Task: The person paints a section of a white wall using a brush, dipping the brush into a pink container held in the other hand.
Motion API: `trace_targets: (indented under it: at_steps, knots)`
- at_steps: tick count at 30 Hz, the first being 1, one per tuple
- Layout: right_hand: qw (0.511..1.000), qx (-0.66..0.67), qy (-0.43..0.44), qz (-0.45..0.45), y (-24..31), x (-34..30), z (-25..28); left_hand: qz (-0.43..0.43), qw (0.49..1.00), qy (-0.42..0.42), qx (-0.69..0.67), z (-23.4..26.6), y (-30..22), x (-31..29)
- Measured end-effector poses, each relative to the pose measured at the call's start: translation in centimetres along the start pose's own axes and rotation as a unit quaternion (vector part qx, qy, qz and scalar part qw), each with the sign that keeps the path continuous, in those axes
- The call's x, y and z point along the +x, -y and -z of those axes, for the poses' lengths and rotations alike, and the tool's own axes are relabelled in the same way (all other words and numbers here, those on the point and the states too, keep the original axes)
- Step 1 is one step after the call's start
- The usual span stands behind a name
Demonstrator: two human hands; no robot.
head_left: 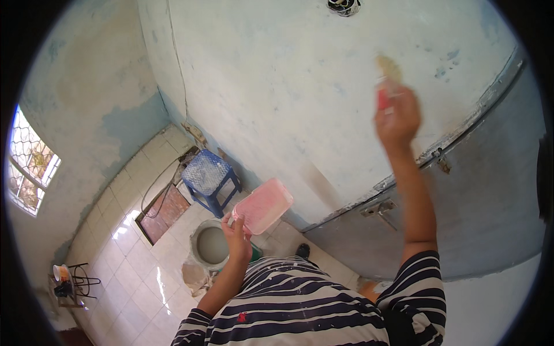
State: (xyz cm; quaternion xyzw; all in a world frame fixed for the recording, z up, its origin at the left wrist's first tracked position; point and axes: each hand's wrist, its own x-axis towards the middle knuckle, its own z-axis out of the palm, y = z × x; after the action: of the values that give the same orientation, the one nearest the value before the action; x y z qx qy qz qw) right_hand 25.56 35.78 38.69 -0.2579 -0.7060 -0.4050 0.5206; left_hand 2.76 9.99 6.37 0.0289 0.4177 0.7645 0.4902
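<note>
My right hand is raised at the wall, closed around a paintbrush with a reddish handle and pale yellowish bristles. Motion blurs the brush, so I cannot tell whether its bristles touch the wall, which is patchy white over blue. At waist height my left hand grips the edge of a pink rectangular plastic tub. Pale liquid seems to coat its inside. Just below that hand, a bucket of greyish-white liquid stands on the floor.
A blue plastic stool, smeared white, stands by the wall. On my right is a grey metal door with a handle. Cables lie near a reddish floor panel. A small rack stands far left, below a grilled window.
</note>
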Motion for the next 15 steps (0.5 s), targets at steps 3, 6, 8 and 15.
trace_targets:
  at_steps: [3,6,8,15]
  knots:
    - [0.979,-0.022,0.174,0.105,2.7,-8.6,-2.5,0.011,1.0,0.001,0.0,-0.6,0.3,-0.1]
    - [0.951,0.056,0.271,0.14,6.4,-11.0,-2.3,0.016,1.0,-0.004,0.017,0.2,0.4,0.2]
    - [0.938,0.122,0.32,0.054,7.2,-10.1,-2.3,0.023,0.999,-0.001,0.032,0.0,0.1,0.1]
    - [0.963,0.153,0.119,-0.186,-1.0,3.0,-1.3,0.008,1.0,-0.021,0.005,0.6,0.0,-0.2]
